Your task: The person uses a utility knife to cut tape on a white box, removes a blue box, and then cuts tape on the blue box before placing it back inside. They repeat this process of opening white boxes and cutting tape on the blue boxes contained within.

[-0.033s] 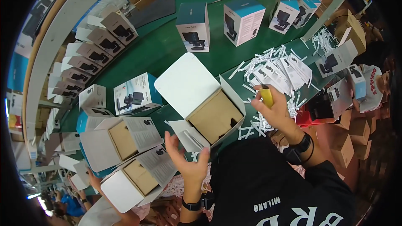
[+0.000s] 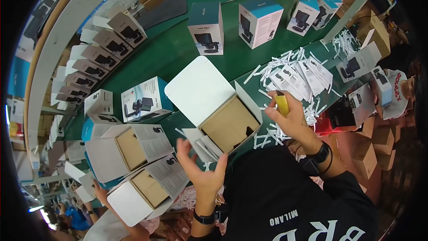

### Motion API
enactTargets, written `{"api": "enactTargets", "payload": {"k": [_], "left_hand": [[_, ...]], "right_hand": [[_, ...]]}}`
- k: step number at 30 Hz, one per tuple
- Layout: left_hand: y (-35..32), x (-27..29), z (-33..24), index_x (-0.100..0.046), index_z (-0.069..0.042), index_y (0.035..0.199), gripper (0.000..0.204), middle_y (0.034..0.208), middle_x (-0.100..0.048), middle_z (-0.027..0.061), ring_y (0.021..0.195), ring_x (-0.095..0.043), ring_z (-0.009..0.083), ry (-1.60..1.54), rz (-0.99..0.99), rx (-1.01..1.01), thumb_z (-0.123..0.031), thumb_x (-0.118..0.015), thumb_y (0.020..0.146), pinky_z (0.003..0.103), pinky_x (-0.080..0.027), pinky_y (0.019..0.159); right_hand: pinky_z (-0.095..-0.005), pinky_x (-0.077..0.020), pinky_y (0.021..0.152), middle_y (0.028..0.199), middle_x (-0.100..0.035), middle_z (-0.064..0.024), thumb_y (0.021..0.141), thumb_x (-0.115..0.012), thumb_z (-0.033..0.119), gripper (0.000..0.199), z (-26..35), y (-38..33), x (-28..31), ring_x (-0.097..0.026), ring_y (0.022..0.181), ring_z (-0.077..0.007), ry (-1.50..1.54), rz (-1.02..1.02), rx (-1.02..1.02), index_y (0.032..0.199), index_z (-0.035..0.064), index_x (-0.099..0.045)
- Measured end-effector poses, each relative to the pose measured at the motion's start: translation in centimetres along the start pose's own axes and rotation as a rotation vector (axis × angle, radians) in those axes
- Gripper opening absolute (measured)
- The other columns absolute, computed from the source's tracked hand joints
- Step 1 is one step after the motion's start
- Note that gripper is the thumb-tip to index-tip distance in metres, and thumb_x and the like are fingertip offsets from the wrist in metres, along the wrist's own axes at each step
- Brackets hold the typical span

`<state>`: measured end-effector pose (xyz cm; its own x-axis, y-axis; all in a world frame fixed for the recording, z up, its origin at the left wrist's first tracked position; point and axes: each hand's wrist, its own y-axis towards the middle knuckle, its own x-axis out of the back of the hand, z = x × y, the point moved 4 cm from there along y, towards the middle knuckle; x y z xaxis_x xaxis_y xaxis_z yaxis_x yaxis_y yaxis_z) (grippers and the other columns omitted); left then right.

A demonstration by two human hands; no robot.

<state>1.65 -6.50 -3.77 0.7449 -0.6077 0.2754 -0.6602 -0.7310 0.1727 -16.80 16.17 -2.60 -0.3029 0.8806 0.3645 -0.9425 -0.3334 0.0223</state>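
In front of me stands an open white carton (image 2: pixel 200 91) with its lid flap folded back and a brown cardboard insert (image 2: pixel 228 124) inside. My left hand (image 2: pixel 204 173) is beside the carton's near-left side flap (image 2: pixel 199 145), fingers spread and thumb near the carton's edge; no object shows in it. On the other side, my right hand (image 2: pixel 294 118) is closed around a yellow cutter knife (image 2: pixel 281 105), held above the table just right of the carton. The knife's dark tip points up and away from me.
Printed leaflets (image 2: pixel 294 80) lie among white paper strips (image 2: pixel 285 64) at the right. Closed product boxes (image 2: pixel 261 22) stand along the far side. Two more open cartons (image 2: pixel 154 189) are at the left, near another person's arm (image 2: pixel 104 196). A metal post (image 2: pixel 352 11) rises at far right.
My left hand has shifted slightly up and right, closer to the carton's side flap. My right hand, with the cutter knife, has moved a little left and tilted.
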Motion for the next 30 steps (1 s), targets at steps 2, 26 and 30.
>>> {"api": "enactTargets", "payload": {"k": [2,26,30], "left_hand": [[0.5,-0.3,-1.2,-0.055,0.009,0.133,0.050,0.132,-0.061,0.0208,0.120,-0.060,0.0290,0.153,0.020,-0.066,-0.010,-0.073,0.091,0.043,-0.048,0.102],[-3.1,-5.9,0.0,-0.038,0.008,0.147,0.085,0.153,-0.032,0.0411,0.142,-0.035,0.0568,0.730,0.701,-0.570,-0.027,-0.081,0.082,0.061,-0.031,0.116],[-1.8,-0.8,1.2,-0.047,0.006,0.137,0.064,0.150,-0.039,0.0391,0.137,-0.045,0.0525,0.598,0.370,-0.704,-0.015,-0.075,0.084,0.056,-0.039,0.112]], "right_hand": [[-0.0230,-0.0453,0.062,0.091,-0.065,-0.0029,0.089,-0.072,0.010,0.017,-0.3,-0.3,-1.6,-0.055,0.068,-0.0075,0.127,0.074,0.001,0.104,0.0008,-0.069],[-0.0379,-0.0545,0.079,0.118,-0.059,-0.0160,0.078,-0.086,0.024,0.077,-0.9,-2.2,-5.5,-0.066,0.094,-0.0271,-0.271,0.402,0.215,0.143,0.0115,-0.047],[-0.0273,-0.0467,0.066,0.110,-0.057,-0.0046,0.076,-0.086,0.016,0.079,-2.1,-2.4,-3.2,-0.055,0.072,-0.0110,-0.005,0.374,-0.137,0.143,0.0092,-0.046]]}}
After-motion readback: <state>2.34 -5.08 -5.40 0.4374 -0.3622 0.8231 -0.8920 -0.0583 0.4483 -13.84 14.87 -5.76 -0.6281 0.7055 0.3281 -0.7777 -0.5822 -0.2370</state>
